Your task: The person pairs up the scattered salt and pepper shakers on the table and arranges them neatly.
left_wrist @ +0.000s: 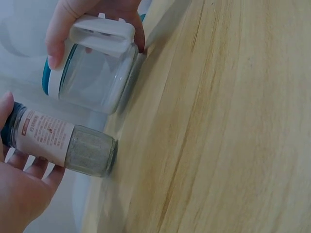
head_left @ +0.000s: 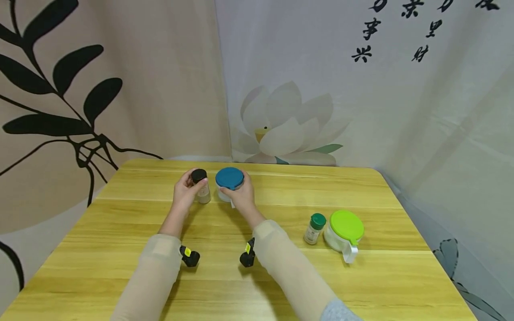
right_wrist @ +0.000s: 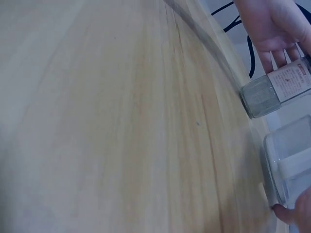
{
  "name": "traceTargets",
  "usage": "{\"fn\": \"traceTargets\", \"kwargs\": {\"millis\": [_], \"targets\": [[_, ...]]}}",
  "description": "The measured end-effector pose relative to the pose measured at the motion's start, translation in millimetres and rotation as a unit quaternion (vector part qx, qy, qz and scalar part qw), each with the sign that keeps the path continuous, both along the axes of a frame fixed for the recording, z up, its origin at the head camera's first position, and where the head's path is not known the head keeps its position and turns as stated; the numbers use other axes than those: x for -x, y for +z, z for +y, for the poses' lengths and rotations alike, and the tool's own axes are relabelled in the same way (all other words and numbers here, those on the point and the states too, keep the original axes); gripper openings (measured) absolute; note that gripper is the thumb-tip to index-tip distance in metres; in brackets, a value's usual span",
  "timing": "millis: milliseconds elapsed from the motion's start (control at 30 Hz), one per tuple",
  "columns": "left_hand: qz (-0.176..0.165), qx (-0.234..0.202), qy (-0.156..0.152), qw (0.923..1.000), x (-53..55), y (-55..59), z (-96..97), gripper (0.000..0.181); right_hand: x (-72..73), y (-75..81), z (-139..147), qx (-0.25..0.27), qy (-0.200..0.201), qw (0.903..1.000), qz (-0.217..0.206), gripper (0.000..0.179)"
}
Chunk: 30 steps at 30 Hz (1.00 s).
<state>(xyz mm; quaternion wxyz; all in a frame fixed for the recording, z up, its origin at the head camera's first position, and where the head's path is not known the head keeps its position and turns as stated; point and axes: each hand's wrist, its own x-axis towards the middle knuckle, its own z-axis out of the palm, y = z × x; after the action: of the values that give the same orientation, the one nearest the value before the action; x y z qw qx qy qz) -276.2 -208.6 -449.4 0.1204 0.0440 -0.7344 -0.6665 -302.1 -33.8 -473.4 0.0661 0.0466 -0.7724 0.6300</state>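
Observation:
Near the table's far edge, my left hand (head_left: 185,192) grips a small glass spice shaker (head_left: 204,194) with a black cap. Its pale label and the greyish powder inside show in the left wrist view, where the label (left_wrist: 44,135) faces the camera. Just to its right, my right hand (head_left: 244,194) holds a clear seasoning jar (left_wrist: 92,77) with a blue lid (head_left: 230,178) and a white handle, fingers around its side. Both containers are upright at the tabletop, a small gap between them. Part of the jar is hidden behind the right hand in the head view.
On the right of the wooden table (head_left: 217,285) stand a green-capped shaker (head_left: 314,228) and a jar with a lime-green lid (head_left: 346,232), side by side. Printed curtains (head_left: 176,80) hang behind the far edge. A small black camera is strapped at each wrist.

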Motion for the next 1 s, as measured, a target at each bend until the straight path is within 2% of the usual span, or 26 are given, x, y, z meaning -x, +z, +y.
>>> {"fn": "traceTargets", "kwargs": {"millis": [233, 333, 667, 1000], "targets": [[-0.008, -0.002, -0.022, 0.9997, -15.7, 25.4, 7.0, 0.058, -3.4, 0.6, 2, 0.009, -0.010, 0.9999, -0.004, 0.092], [-0.006, 0.004, -0.028, 0.9996, -18.6, 30.4, 8.4, 0.057, -4.9, 1.0, 4, 0.008, -0.010, 0.9999, -0.001, 0.092], [0.011, 0.008, -0.029, 0.9995, -6.4, 9.1, 0.0, 0.061, -7.4, 4.0, 6, 0.013, -0.021, 0.9997, 0.002, 0.091], [0.018, 0.025, -0.035, 0.9989, -10.5, 11.3, 2.3, 0.062, -14.0, 7.7, 10, 0.027, -0.033, 0.9991, -0.005, 0.088]]}}
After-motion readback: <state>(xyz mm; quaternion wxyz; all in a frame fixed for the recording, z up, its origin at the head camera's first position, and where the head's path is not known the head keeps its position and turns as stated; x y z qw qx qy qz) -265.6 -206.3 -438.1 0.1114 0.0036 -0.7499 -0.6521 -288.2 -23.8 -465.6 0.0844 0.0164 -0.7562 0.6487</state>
